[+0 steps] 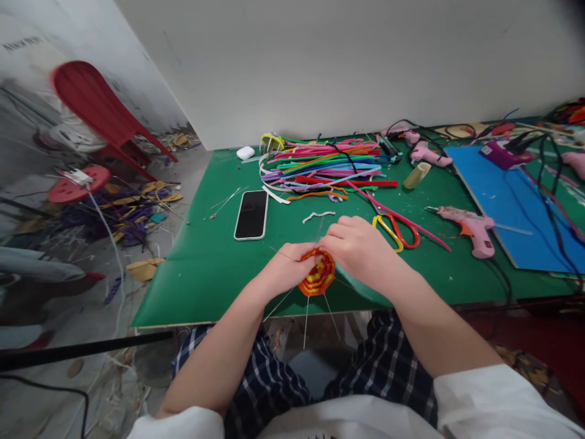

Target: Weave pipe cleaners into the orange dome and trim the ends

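Note:
Both hands meet over the near edge of the green table (205, 268). Between them is a small round woven piece (319, 277) in orange, red and yellow, with thin white spokes sticking out below it. My left hand (289, 269) grips its left side, fingers closed. My right hand (361, 247) is closed over its top right, fingers curled and pinching at the weave. A short white strip (319, 215) lies just beyond my hands.
A pile of coloured pipe cleaners (324, 166) lies at the back, a phone (251, 214) to the left, an earbud case (245, 152), red-and-yellow scissors (395, 228), pink glue guns (470, 227), a blue mat (512, 201) at right. Red stools (91, 103) and scraps cover the floor on the left.

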Motion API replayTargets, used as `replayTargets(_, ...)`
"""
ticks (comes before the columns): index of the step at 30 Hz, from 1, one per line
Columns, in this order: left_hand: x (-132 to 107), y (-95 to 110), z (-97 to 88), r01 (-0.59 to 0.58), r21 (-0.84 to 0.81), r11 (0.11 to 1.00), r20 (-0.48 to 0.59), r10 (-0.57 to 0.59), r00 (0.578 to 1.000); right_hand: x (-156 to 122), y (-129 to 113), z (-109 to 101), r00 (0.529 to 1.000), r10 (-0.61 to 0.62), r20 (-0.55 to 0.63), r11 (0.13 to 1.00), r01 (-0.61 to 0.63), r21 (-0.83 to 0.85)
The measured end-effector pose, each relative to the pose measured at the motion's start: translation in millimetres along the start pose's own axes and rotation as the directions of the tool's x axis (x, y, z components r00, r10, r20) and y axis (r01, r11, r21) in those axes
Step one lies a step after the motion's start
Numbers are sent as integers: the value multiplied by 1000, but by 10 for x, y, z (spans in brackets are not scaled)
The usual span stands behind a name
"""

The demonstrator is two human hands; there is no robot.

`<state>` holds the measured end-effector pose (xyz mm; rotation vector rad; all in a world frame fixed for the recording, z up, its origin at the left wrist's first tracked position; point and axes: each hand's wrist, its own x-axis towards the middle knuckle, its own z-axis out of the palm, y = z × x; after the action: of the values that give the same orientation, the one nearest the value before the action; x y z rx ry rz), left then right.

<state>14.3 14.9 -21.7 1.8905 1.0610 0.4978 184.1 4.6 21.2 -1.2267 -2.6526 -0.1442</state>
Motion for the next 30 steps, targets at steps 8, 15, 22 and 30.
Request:
replayTargets(8,-106,259,-72,-231,118,966,371,173,913,-172,343,-144,957,-20,290,886,-117,449)
replayTargets(15,-112,268,-119,-90,-213,973,312,155,937,-137,497,-91,914,-108,390,583,-260,770)
replayTargets(22,6,105,-98,31,-632,774,-178,-184,967,-77,437,16,935,196,295,404,-351,845)
replayTargets(30,54,89,-71,-25,-720,694,-253,-229,940,-37,382,80,928,285,242,310,-328,893)
